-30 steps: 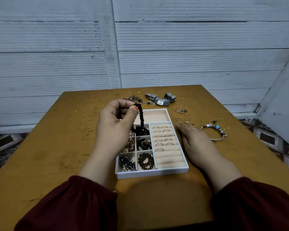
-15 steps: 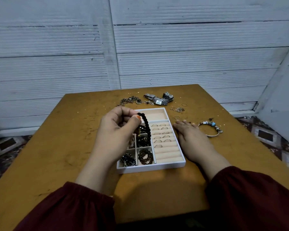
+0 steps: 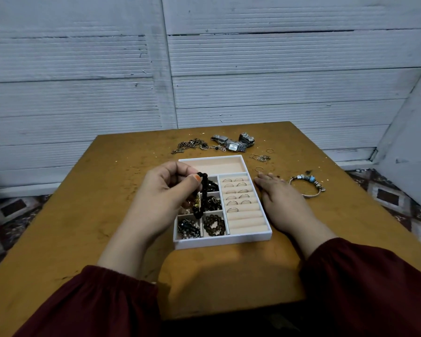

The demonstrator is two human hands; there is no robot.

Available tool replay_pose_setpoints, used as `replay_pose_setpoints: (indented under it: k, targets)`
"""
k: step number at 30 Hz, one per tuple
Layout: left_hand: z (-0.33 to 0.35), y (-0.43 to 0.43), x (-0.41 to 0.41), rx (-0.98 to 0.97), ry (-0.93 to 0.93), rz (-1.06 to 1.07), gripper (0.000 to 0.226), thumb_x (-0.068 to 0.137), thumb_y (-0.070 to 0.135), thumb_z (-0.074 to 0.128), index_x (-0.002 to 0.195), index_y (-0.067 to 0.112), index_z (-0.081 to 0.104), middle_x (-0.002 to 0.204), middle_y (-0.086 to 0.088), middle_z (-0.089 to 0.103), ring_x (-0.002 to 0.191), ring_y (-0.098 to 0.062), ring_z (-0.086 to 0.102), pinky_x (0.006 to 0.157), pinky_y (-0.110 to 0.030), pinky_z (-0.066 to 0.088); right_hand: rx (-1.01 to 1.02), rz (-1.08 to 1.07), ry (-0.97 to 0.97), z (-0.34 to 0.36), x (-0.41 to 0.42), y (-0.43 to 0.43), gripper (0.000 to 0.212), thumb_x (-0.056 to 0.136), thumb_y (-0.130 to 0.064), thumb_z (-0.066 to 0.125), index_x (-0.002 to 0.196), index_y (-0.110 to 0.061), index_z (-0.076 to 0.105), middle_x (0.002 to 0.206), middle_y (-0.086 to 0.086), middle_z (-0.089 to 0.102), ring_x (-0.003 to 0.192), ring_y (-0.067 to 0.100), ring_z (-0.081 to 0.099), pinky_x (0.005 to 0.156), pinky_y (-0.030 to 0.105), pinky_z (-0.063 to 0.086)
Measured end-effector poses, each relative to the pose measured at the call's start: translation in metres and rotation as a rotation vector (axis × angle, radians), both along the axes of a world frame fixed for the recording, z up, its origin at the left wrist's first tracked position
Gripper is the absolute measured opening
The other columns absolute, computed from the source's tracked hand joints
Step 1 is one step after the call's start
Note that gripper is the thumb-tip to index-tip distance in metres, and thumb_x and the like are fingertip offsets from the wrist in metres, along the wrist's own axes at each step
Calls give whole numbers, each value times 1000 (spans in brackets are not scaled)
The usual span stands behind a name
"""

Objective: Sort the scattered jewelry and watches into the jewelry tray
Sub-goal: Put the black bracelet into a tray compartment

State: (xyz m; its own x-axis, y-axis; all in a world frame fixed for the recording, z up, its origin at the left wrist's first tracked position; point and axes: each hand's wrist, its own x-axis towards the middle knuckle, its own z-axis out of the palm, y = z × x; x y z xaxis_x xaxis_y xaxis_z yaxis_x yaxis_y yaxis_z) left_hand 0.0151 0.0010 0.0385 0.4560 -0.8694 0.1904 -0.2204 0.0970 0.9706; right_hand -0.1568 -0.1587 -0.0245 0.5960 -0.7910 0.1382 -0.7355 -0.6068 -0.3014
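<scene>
A white jewelry tray [image 3: 223, 242] lies in the middle of the wooden table. My left hand [image 3: 163, 198] pinches a black bead bracelet [image 3: 204, 193] that hangs over the tray's small left compartments, which hold beads and chains. Several rings sit in the ring rolls [image 3: 238, 198] on the tray's right. My right hand [image 3: 280, 203] rests flat on the table against the tray's right side, holding nothing. Silver watches [image 3: 235, 143], a chain pile [image 3: 191, 144], loose rings [image 3: 260, 158] and a charm bangle [image 3: 306, 186] lie on the table around the tray.
The brown table [image 3: 83, 215] ends close behind the watches, in front of a white plank wall [image 3: 277, 81]. Patterned floor shows on both sides. The tray's long back compartment [image 3: 216, 165] holds nothing.
My left hand has come down and slightly toward me with the black bracelet, which now dangles lower over the left compartments. My right hand has stayed beside the tray.
</scene>
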Motion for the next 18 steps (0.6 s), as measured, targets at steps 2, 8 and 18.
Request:
replay_pose_setpoints:
  k: [2,8,18]
  targets:
    - [-1,0,-2,11,4,-28,10,89,3,58,83,10,62,67,-1,67,55,-5,55,50,-17,45,-4,-1,2,0,0,0,46,98,-13,34,143,-18,40,154,-1,31,144,16,22,116,29,13]
    - [-4,-4,-12,107,20,-97,7,90,1,57,86,6,61,65,-1,66,51,-4,53,46,-17,44,-1,1,-1,1,0,1,47,98,-12,34,144,-18,40,154,-1,31,144,16,22,116,28,13]
    - [-18,-9,-6,165,-148,10,12,84,5,68,89,13,61,67,1,60,62,-12,54,65,-29,46,4,-3,-22,0,0,0,48,96,-11,37,143,-18,42,153,-1,33,143,16,25,116,28,17]
